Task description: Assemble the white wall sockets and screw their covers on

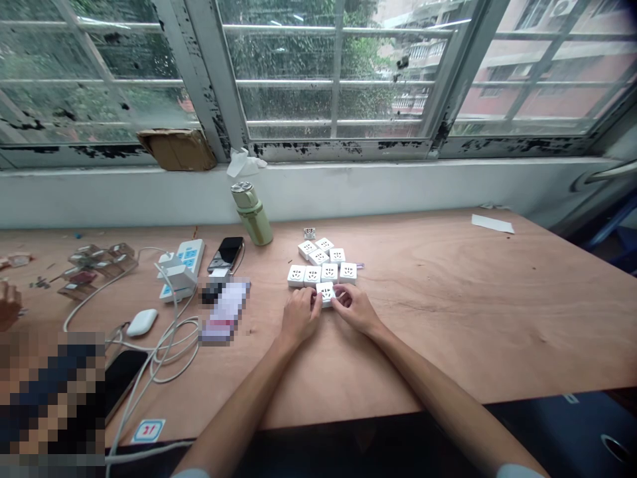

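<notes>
My left hand and my right hand meet on the plywood table, with their fingers gripping a white square socket adapter from both sides. Several matching white adapters lie face up in a tight cluster just beyond my fingers. The nearest of them, a white adapter, is almost touching the held one. My hands hide the adapter's lower edge.
A white power strip with a plugged-in charger, a black phone, a green bottle, a white earbud case, and tangled white cables lie to my left. A hand of another person shows at the far left.
</notes>
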### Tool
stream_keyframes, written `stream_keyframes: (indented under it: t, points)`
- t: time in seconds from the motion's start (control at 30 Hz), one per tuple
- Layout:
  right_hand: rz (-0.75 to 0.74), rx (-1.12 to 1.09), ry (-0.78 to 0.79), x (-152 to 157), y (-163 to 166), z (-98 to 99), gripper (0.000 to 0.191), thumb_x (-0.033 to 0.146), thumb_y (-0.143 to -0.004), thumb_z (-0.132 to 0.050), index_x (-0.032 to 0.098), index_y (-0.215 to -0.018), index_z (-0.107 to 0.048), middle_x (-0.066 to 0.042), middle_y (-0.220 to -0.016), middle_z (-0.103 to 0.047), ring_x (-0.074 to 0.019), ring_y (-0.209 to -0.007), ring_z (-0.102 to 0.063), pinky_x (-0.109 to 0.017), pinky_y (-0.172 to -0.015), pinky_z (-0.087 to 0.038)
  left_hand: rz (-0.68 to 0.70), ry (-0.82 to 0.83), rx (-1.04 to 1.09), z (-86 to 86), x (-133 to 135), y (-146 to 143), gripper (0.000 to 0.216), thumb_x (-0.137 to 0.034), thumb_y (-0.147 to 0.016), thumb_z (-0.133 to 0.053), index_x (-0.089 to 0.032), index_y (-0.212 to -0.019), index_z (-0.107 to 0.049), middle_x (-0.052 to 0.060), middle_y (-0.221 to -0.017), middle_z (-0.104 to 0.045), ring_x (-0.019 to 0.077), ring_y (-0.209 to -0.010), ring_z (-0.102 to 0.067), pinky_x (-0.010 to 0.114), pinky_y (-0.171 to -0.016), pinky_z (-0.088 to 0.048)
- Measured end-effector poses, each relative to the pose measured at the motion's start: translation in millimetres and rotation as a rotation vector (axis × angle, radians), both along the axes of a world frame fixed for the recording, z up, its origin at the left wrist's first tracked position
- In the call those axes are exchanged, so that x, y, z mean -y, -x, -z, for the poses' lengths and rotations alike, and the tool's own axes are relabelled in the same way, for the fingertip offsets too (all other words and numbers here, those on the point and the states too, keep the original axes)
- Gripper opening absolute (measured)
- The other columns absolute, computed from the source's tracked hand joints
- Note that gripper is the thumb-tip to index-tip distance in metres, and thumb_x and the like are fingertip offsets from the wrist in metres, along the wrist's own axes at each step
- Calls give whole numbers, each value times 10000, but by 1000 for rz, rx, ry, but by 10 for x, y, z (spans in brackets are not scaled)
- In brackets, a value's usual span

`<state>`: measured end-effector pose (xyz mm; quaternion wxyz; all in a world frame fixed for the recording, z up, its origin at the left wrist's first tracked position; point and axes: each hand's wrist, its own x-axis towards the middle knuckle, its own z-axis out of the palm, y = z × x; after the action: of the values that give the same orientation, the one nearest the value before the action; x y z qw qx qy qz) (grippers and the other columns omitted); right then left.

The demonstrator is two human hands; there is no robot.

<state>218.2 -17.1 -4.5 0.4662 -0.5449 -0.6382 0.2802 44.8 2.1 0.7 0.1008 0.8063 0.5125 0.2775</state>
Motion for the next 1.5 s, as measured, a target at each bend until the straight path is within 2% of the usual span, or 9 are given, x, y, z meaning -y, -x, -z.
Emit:
stream_keyframes:
  t: [0.17, 0.37, 0.73, 0.93, 1.0, 1.33, 1.5]
  points:
    - [-17, 65, -44, 6, -29, 1, 257, 249, -787, -619, 144, -1020, -644, -36, -834, -636, -110, -618, -566, -254, -589, -498, 24, -5, 2, 2, -4, 3, 290, -359, -982, -383, -180, -935, -607, 69, -917, -662, 212, -883, -577, 319, -757, -424]
    - [-35, 211, -120, 17, -74, -22, 244, 235, -812, -597, 159, -1039, -643, -53, -887, -645, -151, -748, -588, -283, -691, -498, 36, -4, -2, 6, -9, 1, 302, -355, -988, -369, -179, -956, -612, 72, -924, -666, 211, -887, -583, 322, -763, -429]
    - [-25, 366, -170, 54, -79, -40, 298, 258, -831, -582, 158, -1110, -615, -65, -937, -651, -164, -768, -589, -278, -657, -475, 29, 33, 31, -8, -14, -2, 291, -374, -979, -388, -199, -891, -603, 50, -874, -664, 203, -846, -589, 315, -735, -424]
    - [-26, 378, -165, 58, -83, -49, 279, 265, -839, -571, 164, -1095, -614, -64, -934, -642, -165, -775, -589, -270, -638, -466, 43, 26, 51, -49, 6, -2, 288, -376, -987, -370, -206, -1132, -552, 32, -851, -661, 200, -796, -596, 310, -707, -426]
    - [-30, 384, -152, 62, -84, -54, 273, 270, -845, -564, 168, -1093, -615, -61, -929, -641, -164, -775, -591, -267, -638, -463, 41, 21, 45, -46, 9, -2, 286, -365, -986, -374, -210, -1153, -548, 32, -850, -662, 199, -799, -602, 305, -709, -428]
    - [-36, 434, -132, 55, -97, -73, 285, 271, -876, -523, 170, -1128, -609, -62, -937, -660, -166, -797, -598, -264, -676, -453, 43, 19, 5, -33, 0, -2, 298, -332, -991, -346, -199, -917, -602, 52, -887, -671, 196, -856, -602, 301, -744, -431]
    - [89, 596, -69, 61, -112, -94, 190, 235, -907, -450, 185, -920, -632, -53, -904, -662, -153, -754, -596, -251, -618, -401, -49, 6, -90, -3, 2, 35, 199, -234, -929, -411, -196, -819, -572, 56, -828, -644, 198, -809, -576, 299, -692, -404]
